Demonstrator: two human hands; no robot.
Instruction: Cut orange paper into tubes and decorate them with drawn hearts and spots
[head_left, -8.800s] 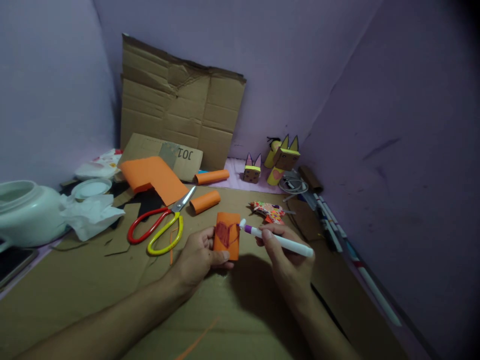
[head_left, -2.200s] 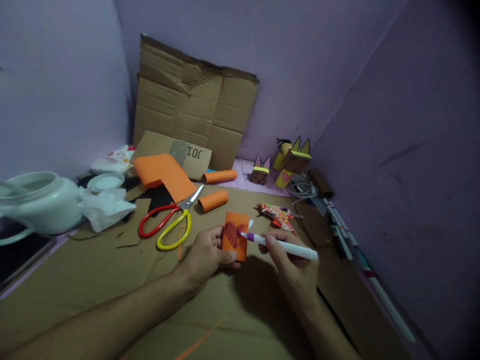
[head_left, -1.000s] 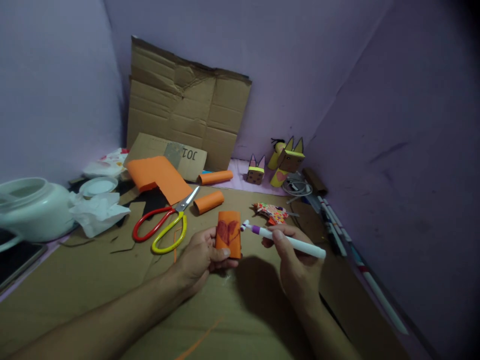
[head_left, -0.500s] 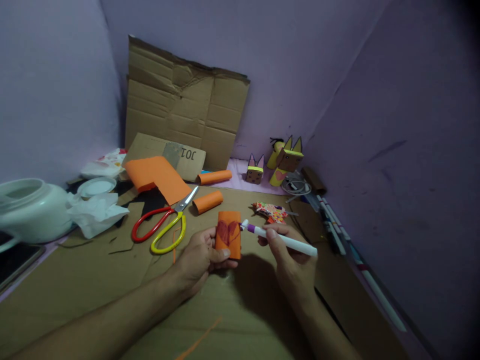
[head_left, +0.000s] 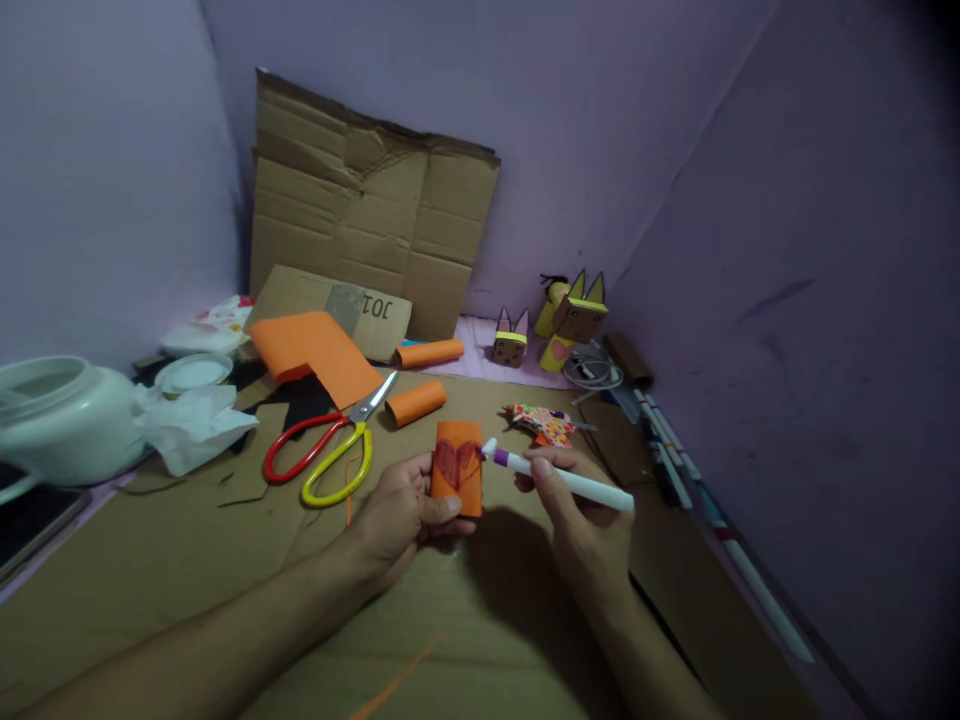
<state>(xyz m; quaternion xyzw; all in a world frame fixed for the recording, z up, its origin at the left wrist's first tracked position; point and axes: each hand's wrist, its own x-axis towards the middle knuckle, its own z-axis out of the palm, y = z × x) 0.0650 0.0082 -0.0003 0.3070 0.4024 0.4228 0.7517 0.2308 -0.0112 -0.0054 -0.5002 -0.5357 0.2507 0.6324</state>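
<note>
My left hand grips an orange paper tube by its lower left part, thumb across the front. On the tube's front is a dark red heart, its colouring streaky. In my right hand is a white marker with a purple band, its tip at the heart's right edge. Left of the hands lie scissors with one red and one yellow handle. Behind the tube, two more orange rolls lie on the cardboard near a folded orange sheet.
A glue gun in patterned wrapping lies beyond my right hand. Animal-faced paper figures stand at the back. Several markers line the right side. A white teapot and crumpled tissue sit at left.
The heart's right half looks slightly more filled with dark colour. Both hands, the tube and the marker stay in nearly the same place.
</note>
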